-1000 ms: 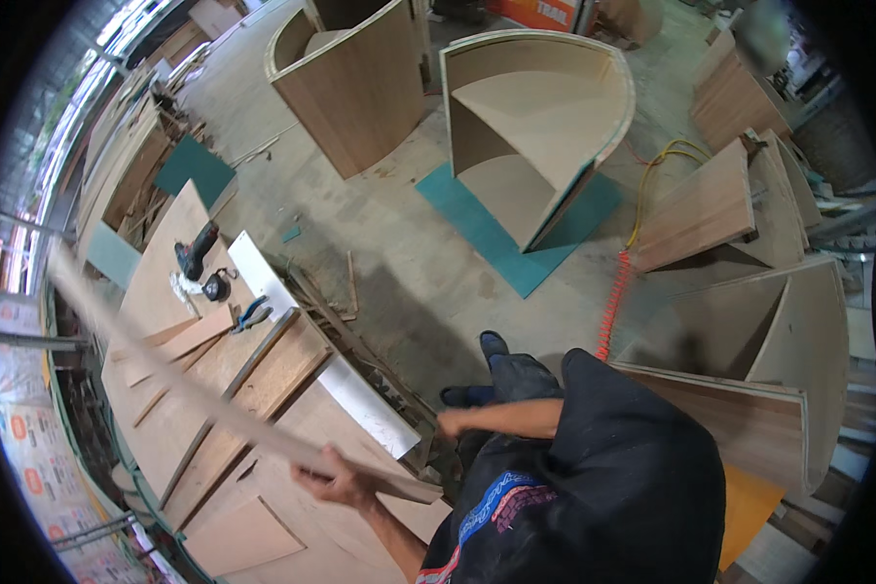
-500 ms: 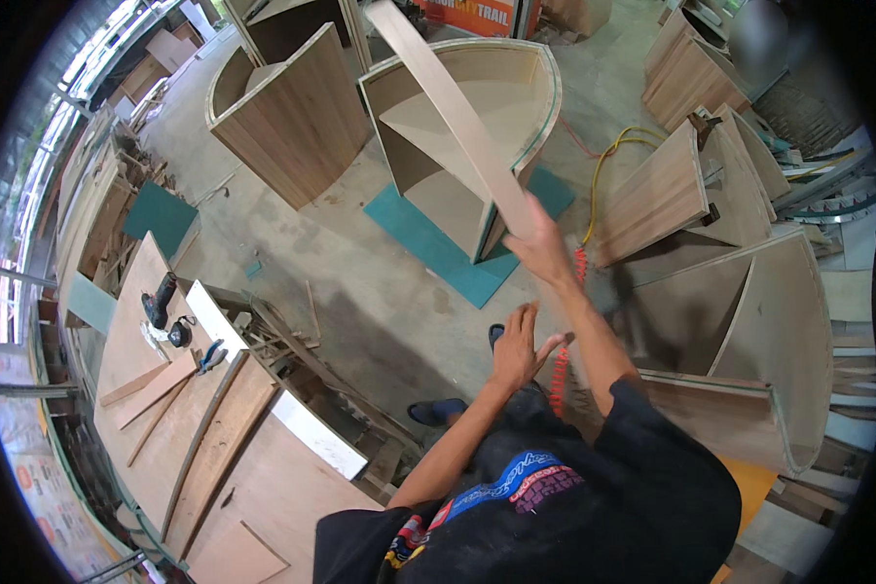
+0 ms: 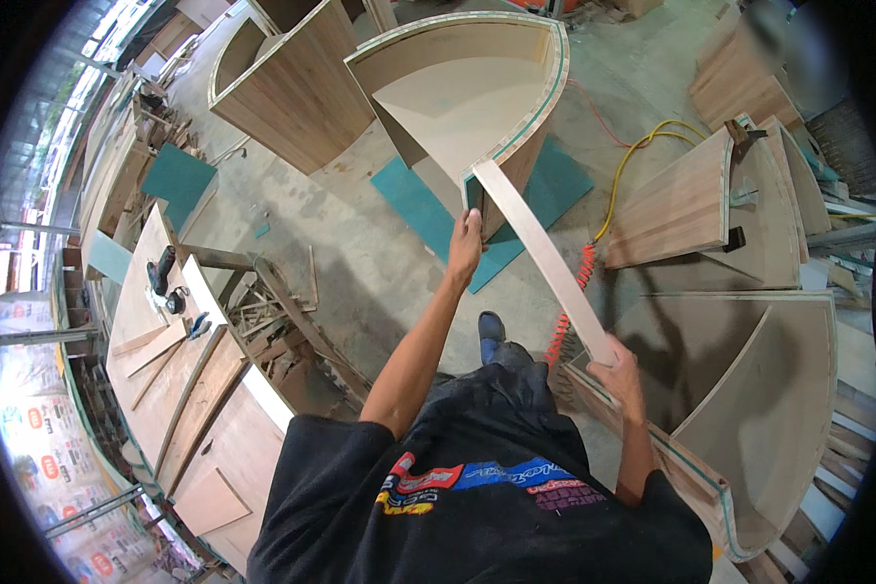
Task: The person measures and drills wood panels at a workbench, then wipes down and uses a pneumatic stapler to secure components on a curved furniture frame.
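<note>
A long, slightly bowed pale wooden strip (image 3: 545, 258) slants from the right side up toward the middle. My right hand (image 3: 618, 375) is closed around its near end. The strip's far end meets the near corner of a wedge-shaped wooden cabinet (image 3: 521, 34) with a curved rim and inner panels. My left hand (image 3: 466, 238) reaches forward, its fingers closed on the upright front edge of that cabinet, just below the strip's tip. Under the cabinet lies a teal sheet (image 3: 560, 190).
A workbench (image 3: 146, 419) at left carries a drill (image 3: 161, 271), pliers (image 3: 200, 325) and wood offcuts. More cabinets stand at far left (image 3: 302, 97) and right (image 3: 749, 399). A red coiled air hose (image 3: 558, 338) joins a yellow hose (image 3: 618, 175) on the floor.
The strip has swung down from its raised position, and its far end now meets the cabinet corner. My right hand drew back toward me; my left reached forward and closed on the cabinet edge.
</note>
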Motion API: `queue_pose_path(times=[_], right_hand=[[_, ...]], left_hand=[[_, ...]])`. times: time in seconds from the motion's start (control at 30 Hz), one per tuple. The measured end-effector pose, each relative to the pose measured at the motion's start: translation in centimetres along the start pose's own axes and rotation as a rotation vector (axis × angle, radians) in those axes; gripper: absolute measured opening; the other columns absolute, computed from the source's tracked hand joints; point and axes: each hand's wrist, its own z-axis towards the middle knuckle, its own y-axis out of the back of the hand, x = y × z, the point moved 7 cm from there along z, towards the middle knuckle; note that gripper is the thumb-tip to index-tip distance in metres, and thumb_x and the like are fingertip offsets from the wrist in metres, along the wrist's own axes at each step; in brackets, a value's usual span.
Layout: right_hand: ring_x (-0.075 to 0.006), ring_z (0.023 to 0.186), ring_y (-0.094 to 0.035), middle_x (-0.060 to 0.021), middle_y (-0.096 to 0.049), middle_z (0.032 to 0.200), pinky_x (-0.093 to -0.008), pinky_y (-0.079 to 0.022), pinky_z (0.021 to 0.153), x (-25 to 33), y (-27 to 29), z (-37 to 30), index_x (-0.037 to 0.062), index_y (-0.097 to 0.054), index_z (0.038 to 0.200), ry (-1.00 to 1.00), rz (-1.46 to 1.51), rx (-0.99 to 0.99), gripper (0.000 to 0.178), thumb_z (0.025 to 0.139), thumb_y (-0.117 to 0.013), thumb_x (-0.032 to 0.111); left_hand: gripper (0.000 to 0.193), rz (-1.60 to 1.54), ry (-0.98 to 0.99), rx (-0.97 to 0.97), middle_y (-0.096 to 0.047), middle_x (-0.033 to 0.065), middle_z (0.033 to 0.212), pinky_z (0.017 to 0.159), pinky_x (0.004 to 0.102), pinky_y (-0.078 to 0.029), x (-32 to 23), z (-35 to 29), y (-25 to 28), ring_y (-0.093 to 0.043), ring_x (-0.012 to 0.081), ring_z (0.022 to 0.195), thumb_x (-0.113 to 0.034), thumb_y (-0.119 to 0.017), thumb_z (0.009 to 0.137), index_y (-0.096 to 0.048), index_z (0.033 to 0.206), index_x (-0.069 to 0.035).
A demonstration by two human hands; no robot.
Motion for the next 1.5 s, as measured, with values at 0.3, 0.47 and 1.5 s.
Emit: queue_pose_path(times=[0.3, 0.47, 1.5], right_hand=[[-0.0343, 0.103, -0.071, -0.0211, -0.072, 0.105, -0.0402, -0.054, 0.086, -1.7, 0.7, 0.6, 0.0035, -0.065, 0.120, -0.021, -0.097, 0.029, 0.051, 0.072, -0.070, 0.019], [-0.0377, 0.101, -0.069, -0.0200, -0.071, 0.102, -0.0423, -0.054, 0.084, -1.5, 1.1, 0.6, 0.0076, -0.066, 0.118, -0.082, -0.118, 0.071, 0.049, 0.071, -0.069, 0.022], [-0.0252, 0.090, -0.069, -0.0146, -0.072, 0.097, -0.0380, -0.053, 0.083, 12.6, -28.6, 15.2, 0.0026, -0.061, 0.116, 0.388, -0.317, 0.516, 0.046, 0.078, -0.078, 0.022]], left_hand=[[0.064, -0.117, 0.002, -0.126, -0.063, 0.0083, 0.095, 0.058, 0.0302, -0.053, 0.4, 4.8, -3.8, -0.062, 0.0157, 0.073, -0.003, -0.064, 0.089, -0.040, 0.148, 0.001], [0.052, -0.148, -0.039, -0.179, -0.059, 0.0038, 0.085, 0.052, 0.0292, -0.050, -0.2, 4.6, -3.9, -0.058, 0.0119, 0.064, 0.000, -0.059, 0.091, -0.052, 0.142, -0.002], [0.050, 1.079, 0.776, 0.101, -0.058, 0.0122, 0.141, 0.105, 0.0579, -0.040, 13.7, -28.0, 31.7, -0.055, 0.0343, 0.129, -0.050, -0.064, 0.091, -0.068, 0.128, -0.016]])
